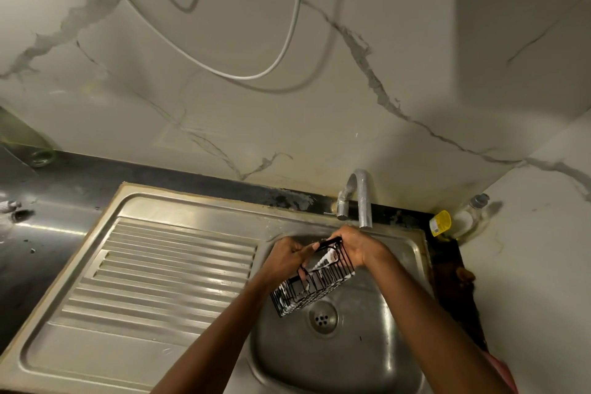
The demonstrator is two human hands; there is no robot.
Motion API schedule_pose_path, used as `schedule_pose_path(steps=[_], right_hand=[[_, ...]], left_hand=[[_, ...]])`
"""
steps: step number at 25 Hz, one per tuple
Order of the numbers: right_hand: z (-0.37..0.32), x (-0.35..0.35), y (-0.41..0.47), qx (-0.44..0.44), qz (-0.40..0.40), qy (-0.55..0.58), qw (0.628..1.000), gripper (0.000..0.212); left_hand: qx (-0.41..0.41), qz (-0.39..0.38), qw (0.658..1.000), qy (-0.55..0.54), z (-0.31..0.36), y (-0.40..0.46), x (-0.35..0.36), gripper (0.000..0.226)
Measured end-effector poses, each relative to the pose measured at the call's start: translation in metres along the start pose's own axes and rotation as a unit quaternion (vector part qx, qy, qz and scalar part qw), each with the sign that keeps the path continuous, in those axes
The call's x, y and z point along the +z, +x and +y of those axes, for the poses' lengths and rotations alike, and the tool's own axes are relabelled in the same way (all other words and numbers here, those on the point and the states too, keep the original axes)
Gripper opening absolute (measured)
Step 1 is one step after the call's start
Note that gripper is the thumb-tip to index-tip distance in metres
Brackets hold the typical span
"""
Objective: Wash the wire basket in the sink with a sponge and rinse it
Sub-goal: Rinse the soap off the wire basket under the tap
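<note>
Forearms reach to twelve o'clock over sink (377, 358). Left hand (284, 257) and right hand (356, 248) both grip soapy wire basket (311, 281), held above drain. Scrubbing looks done; next, rinse under tap (363, 198) at twelve.

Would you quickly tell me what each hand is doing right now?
Left hand: curled round the near side of the soapy wire basket, gripping it.
Right hand: gripping the basket's far end, over the sink.

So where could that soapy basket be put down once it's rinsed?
The ribbed drainboard left of the sink bowl lies bare. The corner right of the tap is crowded with bottles; both hands hold the wire basket over the bowl.
</note>
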State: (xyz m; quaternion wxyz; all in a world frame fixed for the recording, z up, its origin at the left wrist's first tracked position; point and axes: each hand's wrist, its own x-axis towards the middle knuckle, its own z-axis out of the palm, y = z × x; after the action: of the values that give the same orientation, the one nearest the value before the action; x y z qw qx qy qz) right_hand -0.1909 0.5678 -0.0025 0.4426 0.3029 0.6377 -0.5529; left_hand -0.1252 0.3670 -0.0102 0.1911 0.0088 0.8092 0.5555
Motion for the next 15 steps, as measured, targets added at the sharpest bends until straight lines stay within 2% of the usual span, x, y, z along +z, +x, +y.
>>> schedule_pose_path(steps=[5,8,12,15], right_hand=[[0.0,-0.007,-0.005,-0.024,0.028,0.02,0.999,0.021],[-0.004,-0.018,-0.016,-0.06,0.04,0.051,0.996,0.014],[-0.006,-0.042,-0.024,-0.066,0.014,-0.011,0.998,0.012],[-0.007,-0.048,-0.024,-0.05,0.029,-0.073,0.996,0.01]], left_hand=[[0.008,-0.013,0.998,0.068,0.005,0.005,0.006,0.056],[-0.004,-0.026,0.995,0.093,0.006,0.007,0.012,0.054],[-0.003,-0.031,0.989,0.148,0.0,0.009,0.018,0.057],[0.001,-0.034,0.987,0.157,0.004,0.009,0.019,0.053]])
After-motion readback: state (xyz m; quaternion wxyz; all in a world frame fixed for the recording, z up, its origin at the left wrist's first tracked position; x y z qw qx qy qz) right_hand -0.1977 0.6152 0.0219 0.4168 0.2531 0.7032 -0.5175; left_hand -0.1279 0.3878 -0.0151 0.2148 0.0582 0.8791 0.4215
